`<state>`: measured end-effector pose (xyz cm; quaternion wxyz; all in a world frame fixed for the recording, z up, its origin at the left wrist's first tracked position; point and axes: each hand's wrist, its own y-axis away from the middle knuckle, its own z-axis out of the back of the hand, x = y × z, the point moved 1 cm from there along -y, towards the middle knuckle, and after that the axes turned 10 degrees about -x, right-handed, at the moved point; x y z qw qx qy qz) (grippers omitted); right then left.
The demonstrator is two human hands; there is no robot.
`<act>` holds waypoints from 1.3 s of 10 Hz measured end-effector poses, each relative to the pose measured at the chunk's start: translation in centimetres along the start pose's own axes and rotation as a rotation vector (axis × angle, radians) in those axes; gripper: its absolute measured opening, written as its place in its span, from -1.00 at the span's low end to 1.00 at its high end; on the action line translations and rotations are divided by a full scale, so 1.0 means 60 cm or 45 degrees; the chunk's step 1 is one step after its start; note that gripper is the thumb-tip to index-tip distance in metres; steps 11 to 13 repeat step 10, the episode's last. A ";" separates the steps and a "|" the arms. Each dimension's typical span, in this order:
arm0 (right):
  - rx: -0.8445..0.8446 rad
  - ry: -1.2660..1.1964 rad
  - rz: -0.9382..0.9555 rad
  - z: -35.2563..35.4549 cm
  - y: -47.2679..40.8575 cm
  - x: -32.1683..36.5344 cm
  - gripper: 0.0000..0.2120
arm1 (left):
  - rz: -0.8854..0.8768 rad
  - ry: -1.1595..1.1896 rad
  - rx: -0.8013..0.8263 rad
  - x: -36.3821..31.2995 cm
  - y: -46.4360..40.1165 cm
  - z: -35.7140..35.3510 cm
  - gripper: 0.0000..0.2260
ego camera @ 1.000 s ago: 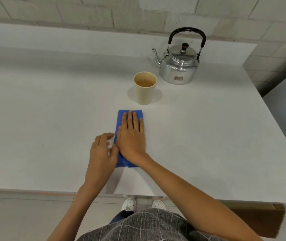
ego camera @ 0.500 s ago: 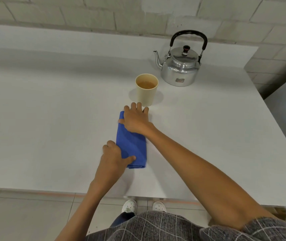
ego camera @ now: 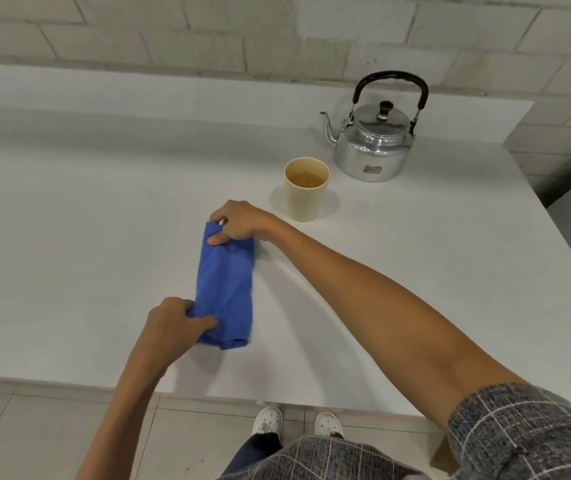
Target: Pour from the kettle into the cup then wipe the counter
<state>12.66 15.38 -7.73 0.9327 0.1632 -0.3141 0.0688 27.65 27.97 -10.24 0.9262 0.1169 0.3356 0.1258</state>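
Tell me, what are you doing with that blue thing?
A person is folding a blue cloth on the white counter. The right hand pinches its far end, and the left hand pinches its near end. The cup already has brownish drink in it, and the kettle stands upright just behind it, untouched.

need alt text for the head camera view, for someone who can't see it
Two hands grip a folded blue cloth lying on a white counter: the right hand pinches its far end, the left hand its near end. Beyond it stand a beige cup of amber liquid and a metal kettle.
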 end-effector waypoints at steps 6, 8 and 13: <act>-0.558 0.622 0.494 -0.098 0.023 -0.038 -0.54 | -0.403 -0.738 0.137 0.037 0.030 -0.017 -0.22; -0.247 0.499 0.425 -0.069 0.062 -0.057 -0.39 | -0.334 -0.830 0.236 0.014 0.024 -0.011 -0.17; -0.300 0.151 0.331 -0.007 0.129 -0.090 -0.50 | -0.595 -0.788 0.131 -0.053 -0.009 -0.005 -0.13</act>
